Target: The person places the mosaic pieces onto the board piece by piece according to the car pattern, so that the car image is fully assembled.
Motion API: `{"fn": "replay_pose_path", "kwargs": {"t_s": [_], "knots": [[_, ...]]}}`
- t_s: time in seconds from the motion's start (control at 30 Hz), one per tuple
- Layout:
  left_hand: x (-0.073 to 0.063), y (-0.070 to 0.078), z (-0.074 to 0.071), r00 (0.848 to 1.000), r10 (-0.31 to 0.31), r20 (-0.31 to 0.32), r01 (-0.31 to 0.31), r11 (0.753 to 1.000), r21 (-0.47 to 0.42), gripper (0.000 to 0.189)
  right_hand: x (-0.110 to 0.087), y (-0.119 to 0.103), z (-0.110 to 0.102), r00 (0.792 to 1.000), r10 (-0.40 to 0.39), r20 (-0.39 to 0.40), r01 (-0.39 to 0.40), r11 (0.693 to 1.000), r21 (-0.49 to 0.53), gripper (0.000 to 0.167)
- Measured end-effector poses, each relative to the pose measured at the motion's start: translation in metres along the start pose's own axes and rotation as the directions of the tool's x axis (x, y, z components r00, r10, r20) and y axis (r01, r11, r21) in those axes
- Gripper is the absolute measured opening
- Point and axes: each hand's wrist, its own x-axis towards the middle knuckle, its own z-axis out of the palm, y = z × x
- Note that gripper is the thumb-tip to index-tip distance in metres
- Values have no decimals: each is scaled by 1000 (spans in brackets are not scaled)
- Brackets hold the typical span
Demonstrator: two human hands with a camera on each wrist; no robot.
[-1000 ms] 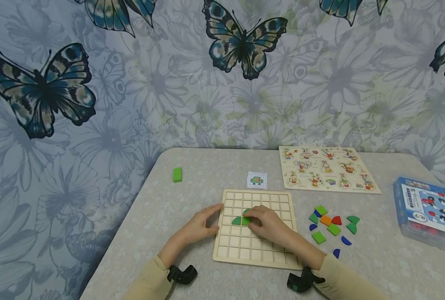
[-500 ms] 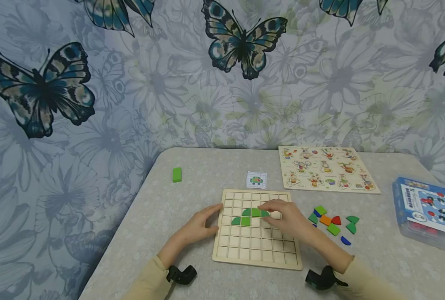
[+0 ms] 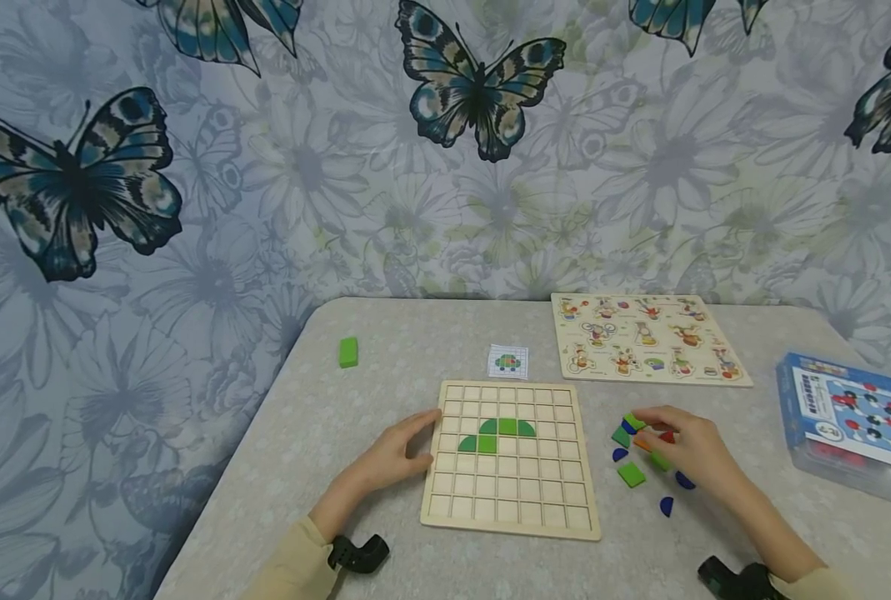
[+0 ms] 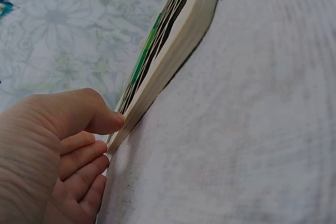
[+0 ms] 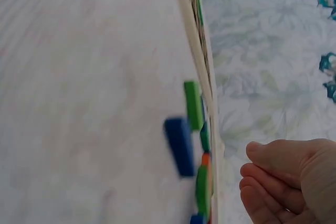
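A wooden grid board [image 3: 508, 504] lies mid-table. Light green squares [image 3: 508, 427] and dark green curved-edge pieces [image 3: 526, 429] sit in its cells in two rows. My left hand [image 3: 385, 454] rests at the board's left edge, thumb and fingertips touching the rim [image 4: 144, 100] without curling round it. Over the loose pieces at the right hovers my right hand [image 3: 693, 446], thumb and fingers close together, with nothing visible between them in the right wrist view. Around it lie a green square [image 3: 631, 475], blue half-rounds [image 3: 666, 506] and an orange piece [image 3: 642, 442], partly hidden by the hand.
Behind the board lies a small pattern card [image 3: 508, 362]. A wooden picture board [image 3: 651, 340] is at the back right, and a blue-lidded clear box [image 3: 850, 417] stands at the far right. One green block [image 3: 348, 352] sits at the back left.
My right hand has let go of a dark green piece in the upper row and moved right, off the board, to the loose pieces. My left hand has stayed at the board's edge.
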Motion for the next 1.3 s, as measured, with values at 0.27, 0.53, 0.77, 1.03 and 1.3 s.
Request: {"fn": "replay_pose_path", "kwargs": {"t_s": [0.27,0.53,0.77,1.03,1.3], "knots": [[0,-1,0,1000,-6,-1,6,1000,-4,67,-11,21,4,1000,24,-16,-25,999,-42,33],[0,-2,1,1000,2,5,-2,1000,-8,67,-15,26,14,983,-144,-117,126,980,-153,34],[0,-3,1,1000,5,-1,-5,1000,-2,66,-9,22,15,999,-24,-35,19,990,-141,28],[0,-2,0,1000,-1,-5,1,1000,-10,66,-7,18,15,1000,3,-6,-4,988,-153,23],[1,-2,1,1000,-10,-5,10,1000,-11,67,-7,16,18,1000,-2,-29,-3,988,-152,24]]}}
